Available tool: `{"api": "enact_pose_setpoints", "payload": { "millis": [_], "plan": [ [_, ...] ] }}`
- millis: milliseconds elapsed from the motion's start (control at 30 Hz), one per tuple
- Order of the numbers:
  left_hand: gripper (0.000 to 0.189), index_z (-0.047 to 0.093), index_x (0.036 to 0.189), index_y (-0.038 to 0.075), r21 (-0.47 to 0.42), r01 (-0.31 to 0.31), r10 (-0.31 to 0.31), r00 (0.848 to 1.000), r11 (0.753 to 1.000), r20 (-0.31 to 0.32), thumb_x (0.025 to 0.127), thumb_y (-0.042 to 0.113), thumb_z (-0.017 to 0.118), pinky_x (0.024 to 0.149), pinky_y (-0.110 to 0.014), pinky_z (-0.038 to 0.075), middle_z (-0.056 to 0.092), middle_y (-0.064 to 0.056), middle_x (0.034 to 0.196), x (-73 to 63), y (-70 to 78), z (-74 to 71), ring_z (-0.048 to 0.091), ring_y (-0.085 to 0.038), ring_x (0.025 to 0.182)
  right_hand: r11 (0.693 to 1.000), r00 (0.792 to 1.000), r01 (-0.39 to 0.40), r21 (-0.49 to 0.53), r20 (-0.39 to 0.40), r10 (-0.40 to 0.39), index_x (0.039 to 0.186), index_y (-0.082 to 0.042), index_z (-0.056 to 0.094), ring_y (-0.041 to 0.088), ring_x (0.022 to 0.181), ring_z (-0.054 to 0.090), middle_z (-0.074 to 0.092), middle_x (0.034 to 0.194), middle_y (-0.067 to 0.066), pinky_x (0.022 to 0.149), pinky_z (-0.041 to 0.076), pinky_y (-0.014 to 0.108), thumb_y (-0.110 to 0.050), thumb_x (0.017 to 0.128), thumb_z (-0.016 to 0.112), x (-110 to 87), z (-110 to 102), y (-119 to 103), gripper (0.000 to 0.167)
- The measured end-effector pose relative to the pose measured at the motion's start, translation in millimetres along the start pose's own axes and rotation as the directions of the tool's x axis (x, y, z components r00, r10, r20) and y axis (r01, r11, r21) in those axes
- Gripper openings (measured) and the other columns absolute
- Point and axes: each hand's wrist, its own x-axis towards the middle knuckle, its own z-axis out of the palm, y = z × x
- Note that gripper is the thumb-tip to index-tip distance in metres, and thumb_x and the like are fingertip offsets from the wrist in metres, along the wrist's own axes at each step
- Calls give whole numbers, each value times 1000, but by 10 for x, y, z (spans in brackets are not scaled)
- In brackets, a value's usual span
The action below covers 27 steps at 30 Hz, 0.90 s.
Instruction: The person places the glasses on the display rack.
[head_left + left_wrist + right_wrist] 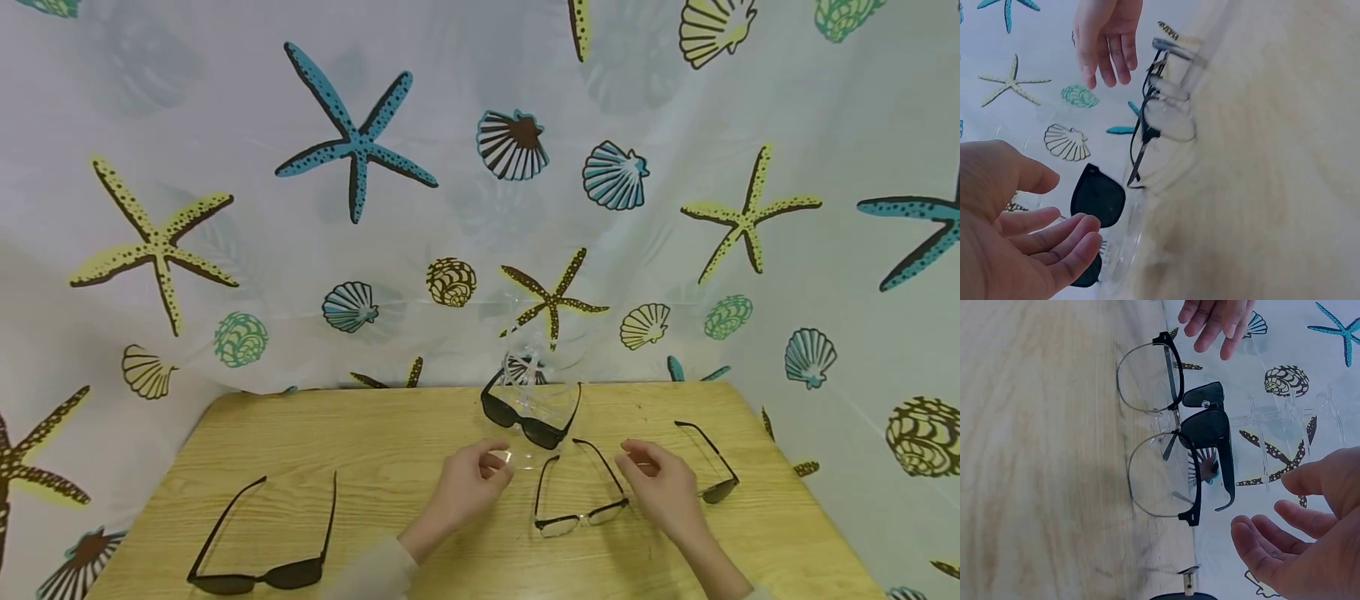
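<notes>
Between the hands, a pair of clear-lensed eyeglasses [581, 520] with dark upper rims lies on the wooden table, temples spread toward the back. My left hand [467, 485] hovers left of it with loosely bent fingers and holds nothing. To the right, my right hand [664, 485] is also relaxed, its fingers apart from the frame in the right wrist view. Behind, dark sunglasses [517, 417] hang on a clear plastic stand [531, 358], whose base shows near my left fingertips. Another pair of sunglasses [722, 490] sits partly hidden behind my right hand.
More black sunglasses [294, 573] rest unfolded at the table's front left. The wooden table [390, 433] ends at the back against a white curtain [450, 225] printed with starfish and shells, which also encloses both sides.
</notes>
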Motion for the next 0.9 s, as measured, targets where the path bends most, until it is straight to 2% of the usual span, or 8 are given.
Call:
{"api": "enact_pose_setpoints", "payload": {
  "millis": [133, 200, 433, 633, 900],
  "plan": [
    [40, 68, 134, -2, -37, 6, -3, 998, 999, 68, 97, 14, 72, 72, -31, 60, 77, -13, 102, -147, 2, 72, 72, -20, 86, 1000, 999, -26, -8, 28, 26, 127, -5, 75, 24, 101, 76, 78, 116, 12, 85, 63, 37, -28, 103, 71, -95, -31, 69, 33],
    [41, 68, 134, -4, -52, 13, -8, 996, 999, 90, 97, 13, 73, 71, -30, 60, 76, -14, 103, -205, -7, 112, 72, -20, 86, 1000, 999, -21, -16, 39, 22, 126, -3, 75, 22, 98, 75, 78, 114, 12, 84, 63, 38, -26, 103, 71, -151, -32, 98, 33],
    [42, 67, 133, -7, -98, 27, -16, 993, 995, 113, 96, 11, 73, 70, -27, 59, 74, -12, 100, -295, -63, 264, 71, -17, 84, 998, 999, -41, -45, 23, 42, 125, -4, 76, 16, 91, 76, 79, 110, 9, 81, 62, 33, -22, 102, 72, -230, 0, 135, 29],
    [42, 67, 134, -6, -111, 44, -30, 991, 993, 127, 97, 12, 73, 70, -25, 57, 73, -9, 98, -332, -69, 360, 68, -12, 82, 998, 998, -45, -49, 41, 47, 125, -1, 75, 21, 94, 76, 78, 110, 12, 77, 62, 35, -20, 101, 73, -235, 4, 127, 31],
    [38, 67, 133, -5, -131, 35, -17, 990, 991, 139, 97, 8, 71, 67, -23, 57, 77, -9, 96, -365, -77, 456, 71, -13, 80, 997, 994, -51, -66, 98, 58, 129, -2, 74, 32, 101, 76, 78, 115, 15, 85, 63, 45, -21, 100, 72, -214, 26, 153, 34]
  ]
}}
